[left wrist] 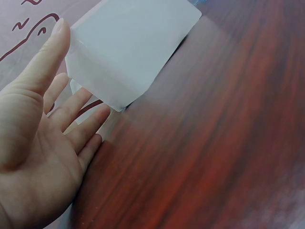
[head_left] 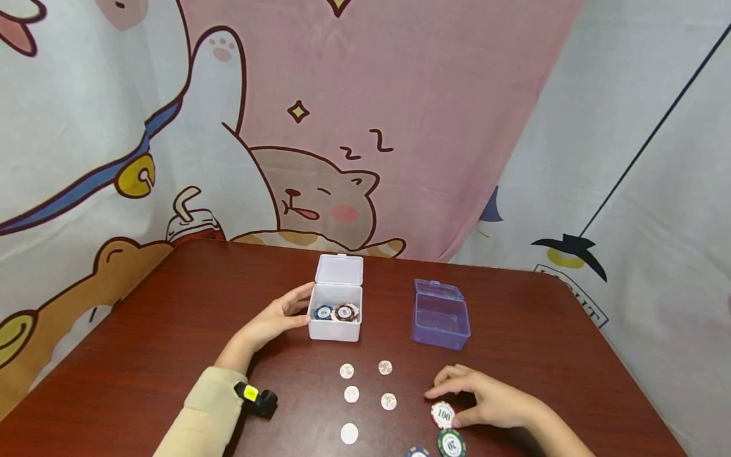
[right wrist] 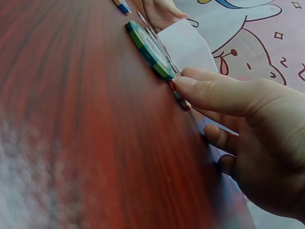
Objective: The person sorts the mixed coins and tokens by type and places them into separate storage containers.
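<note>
My left hand (head_left: 276, 320) is at the left side of a white plastic box (head_left: 335, 330), its thumb by the front corner and its fingers along the side wall. The box's lid (head_left: 339, 269) stands up, and several poker chips (head_left: 346, 312) lie inside. In the left wrist view, the fingers (left wrist: 88, 126) are loosely extended beside the box. On the right, my right hand (head_left: 488, 397) reaches over a white-and-red poker chip (head_left: 442, 414) marked 100. Its thumb meets the chip's edge, with the index finger spread away on the far side. A green poker chip (right wrist: 151, 52) lies right beside that one.
A purple see-through box (head_left: 441, 320) with its lid raised stands right of the white box. Several small pale discs (head_left: 351, 394) lie on the brown table (head_left: 548, 336) between the hands. A blue chip (head_left: 419, 452) shows at the bottom edge. A printed cloth (head_left: 434, 127) hangs behind the table.
</note>
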Available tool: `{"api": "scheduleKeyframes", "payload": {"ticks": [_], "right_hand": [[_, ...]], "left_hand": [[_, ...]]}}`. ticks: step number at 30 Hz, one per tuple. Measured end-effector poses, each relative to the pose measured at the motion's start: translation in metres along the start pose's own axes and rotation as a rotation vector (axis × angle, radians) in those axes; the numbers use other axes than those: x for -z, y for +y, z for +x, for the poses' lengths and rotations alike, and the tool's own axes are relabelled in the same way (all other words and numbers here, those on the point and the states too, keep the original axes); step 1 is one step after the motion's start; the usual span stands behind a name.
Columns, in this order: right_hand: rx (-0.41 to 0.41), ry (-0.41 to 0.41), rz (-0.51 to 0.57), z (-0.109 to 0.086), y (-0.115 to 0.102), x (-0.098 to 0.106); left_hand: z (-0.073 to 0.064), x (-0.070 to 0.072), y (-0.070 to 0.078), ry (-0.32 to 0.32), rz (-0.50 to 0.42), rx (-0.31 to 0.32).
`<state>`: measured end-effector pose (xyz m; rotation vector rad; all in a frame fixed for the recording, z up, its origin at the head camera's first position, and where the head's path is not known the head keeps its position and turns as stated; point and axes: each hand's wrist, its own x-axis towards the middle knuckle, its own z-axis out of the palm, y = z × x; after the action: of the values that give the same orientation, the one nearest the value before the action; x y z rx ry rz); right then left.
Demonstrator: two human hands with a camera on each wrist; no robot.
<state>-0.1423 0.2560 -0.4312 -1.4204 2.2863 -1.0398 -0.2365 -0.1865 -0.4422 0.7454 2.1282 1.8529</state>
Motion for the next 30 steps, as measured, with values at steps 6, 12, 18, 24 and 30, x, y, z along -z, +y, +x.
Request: {"api": "scheduleKeyframes", "payload": {"ticks": [6, 12, 18, 24, 30], "right_hand": [[0.01, -0.021, -0.015, -0.0008, -0.0005, 0.0014], [0.003, -0.036, -0.026, -0.0021, -0.0015, 0.0024], [-0.012, -0.025, -0.04, -0.0012, -0.0015, 0.0013], [-0.024, 0.011, -0.006, 0.0002, -0.0004, -0.0006], [-0.005, 0.072, 0.023, 0.0004, 0.0029, -0.0055]], "left_hand": [[-0.0001, -0.0002, 0.0001, 0.001, 0.006, 0.003], [-0.0001, -0.0002, -0.0001, 0.002, 0.015, 0.004], [-0.001, -0.0004, 0.0017, 0.009, 0.023, 0.014], [-0.0008, -0.0009, 0.0037, 0.002, 0.017, 0.007], [-0.0008, -0.0011, 0.0024, 0.001, 0.011, 0.007]]}}
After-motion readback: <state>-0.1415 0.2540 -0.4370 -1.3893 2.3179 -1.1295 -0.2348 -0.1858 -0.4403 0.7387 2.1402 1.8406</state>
